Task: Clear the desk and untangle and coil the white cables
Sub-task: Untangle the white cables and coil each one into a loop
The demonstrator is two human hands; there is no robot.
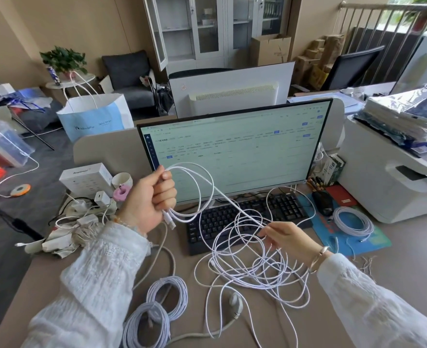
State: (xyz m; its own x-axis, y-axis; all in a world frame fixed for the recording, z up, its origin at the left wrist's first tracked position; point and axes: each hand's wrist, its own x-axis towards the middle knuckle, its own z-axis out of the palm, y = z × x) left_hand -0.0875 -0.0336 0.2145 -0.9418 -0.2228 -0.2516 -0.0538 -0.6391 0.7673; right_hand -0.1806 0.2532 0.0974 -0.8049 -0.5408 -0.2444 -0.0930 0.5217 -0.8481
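The left hand point(154, 199) is raised in front of the monitor point(235, 146), its grip closed around a few finished loops of white cable point(194, 187) so they keep their shape. The right hand point(286, 236) pinches the same cable lower down, feeding slack out of the tangle point(252, 267) lying mid-tabletop before the keyboard point(245, 217). Two coiled bundles point(157, 307) sit by the near edge, apparently parked clear.

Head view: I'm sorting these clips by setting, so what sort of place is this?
Most likely an office: a desk with a monitor and keyboard, a printer beside it, and filing cabinets behind.
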